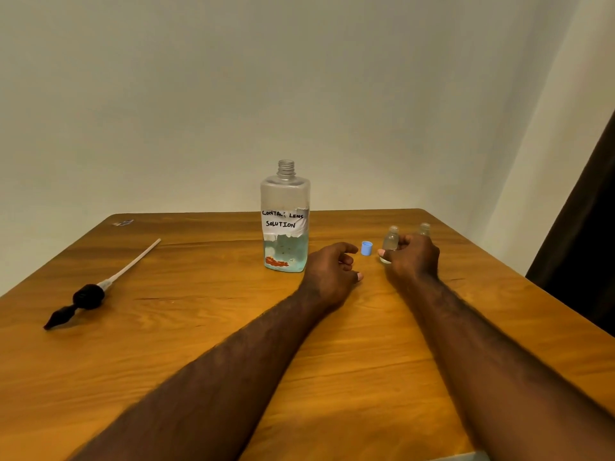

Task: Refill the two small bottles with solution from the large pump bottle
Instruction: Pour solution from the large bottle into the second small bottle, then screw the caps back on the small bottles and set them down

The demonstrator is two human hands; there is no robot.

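Observation:
The large clear bottle stands uncapped at the table's middle, with a handwritten "contact lens solution" label and bluish liquid low inside. Its black pump head with white tube lies on the table far to the left. Two small clear bottles stand at the right without caps. My right hand grips the nearer small bottle between thumb and fingers. The other small bottle shows only its neck behind that hand. A blue cap sits between my hands. My left hand hovers beside it, fingers loosely curled, holding nothing.
The wooden table runs to a back edge against a plain wall. A small scrap of wrapper lies at the far left corner. A dark curtain hangs past the table's right edge.

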